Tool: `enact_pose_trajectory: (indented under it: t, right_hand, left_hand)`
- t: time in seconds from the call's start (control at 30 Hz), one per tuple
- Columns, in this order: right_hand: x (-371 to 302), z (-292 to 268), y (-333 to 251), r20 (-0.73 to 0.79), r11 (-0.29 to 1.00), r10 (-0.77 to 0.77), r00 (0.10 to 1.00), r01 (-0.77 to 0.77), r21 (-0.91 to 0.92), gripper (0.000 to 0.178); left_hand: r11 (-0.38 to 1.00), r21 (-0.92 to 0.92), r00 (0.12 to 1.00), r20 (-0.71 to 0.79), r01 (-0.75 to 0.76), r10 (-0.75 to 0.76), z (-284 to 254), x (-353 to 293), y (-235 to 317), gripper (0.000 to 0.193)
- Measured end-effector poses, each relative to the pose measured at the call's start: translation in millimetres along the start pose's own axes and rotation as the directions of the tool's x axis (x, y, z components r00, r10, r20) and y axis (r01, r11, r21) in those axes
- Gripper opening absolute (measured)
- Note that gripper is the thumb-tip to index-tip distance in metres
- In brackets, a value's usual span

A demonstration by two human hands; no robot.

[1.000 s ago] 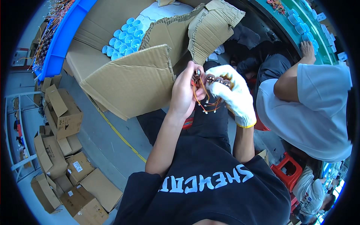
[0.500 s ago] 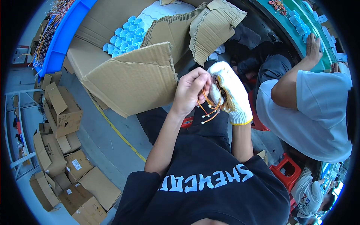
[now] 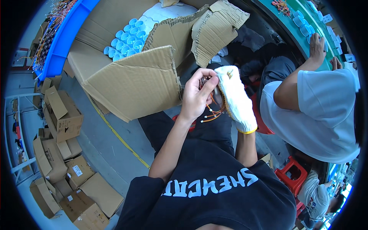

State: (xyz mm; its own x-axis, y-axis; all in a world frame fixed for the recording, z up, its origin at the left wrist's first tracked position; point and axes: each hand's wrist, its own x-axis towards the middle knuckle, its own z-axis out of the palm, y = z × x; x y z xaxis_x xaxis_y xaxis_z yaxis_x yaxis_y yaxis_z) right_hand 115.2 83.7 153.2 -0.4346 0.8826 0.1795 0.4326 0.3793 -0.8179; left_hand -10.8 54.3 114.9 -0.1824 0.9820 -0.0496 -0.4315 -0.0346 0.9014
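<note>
In front of my chest I hold a small bunch of thin orange, brown and dark wires (image 3: 217,112) with little white plugs at their ends, hanging down between my hands. My bare left hand (image 3: 197,93) is closed at the top of the bunch, thumb against the curled fingers, with small dark and shiny parts showing inside. My right hand (image 3: 237,99), in a white knit glove with a yellow cuff, is closed against the other side of the bunch. Its back faces up, so its fingertips are mostly hidden.
Ahead stands a large open carton (image 3: 134,82) with rows of light-blue cups (image 3: 128,40). A blue bin (image 3: 63,44) of wires is at the upper left. Cartons (image 3: 69,119) are piled at left. On the right, a person in white (image 3: 310,111) works at a green bench (image 3: 295,32) near a red stool (image 3: 293,172).
My left hand has turned, showing the parts in its fingers. The right glove has rolled so its back faces up, and the wire ends have shifted slightly left.
</note>
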Motion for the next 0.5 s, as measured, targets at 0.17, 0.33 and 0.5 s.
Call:
enact_pose_trajectory:
  t: [0.17, 0.33, 0.5]
  right_hand:
    - [10, 6, 10, 0.133, 0.683, 0.227, 0.965, -0.255, 0.685, 0.022]
    - [4, 5, 11, 0.140, 0.448, 0.128, 0.982, -0.183, 0.875, 0.023]
    - [3, 20, 32, 0.306, 0.066, 0.379, 0.873, -0.356, 0.932, 0.024]
  left_hand:
    - [0.995, -0.102, 0.999, 0.042, 0.006, -0.002, -1, 0, 1, 0.018]
    - [0.989, 0.058, 0.990, 0.045, -0.139, 0.136, -7, -1, -8, 0.017]
    - [0.951, 0.112, 0.958, 0.024, -0.288, 0.287, -14, 3, -23, 0.017]
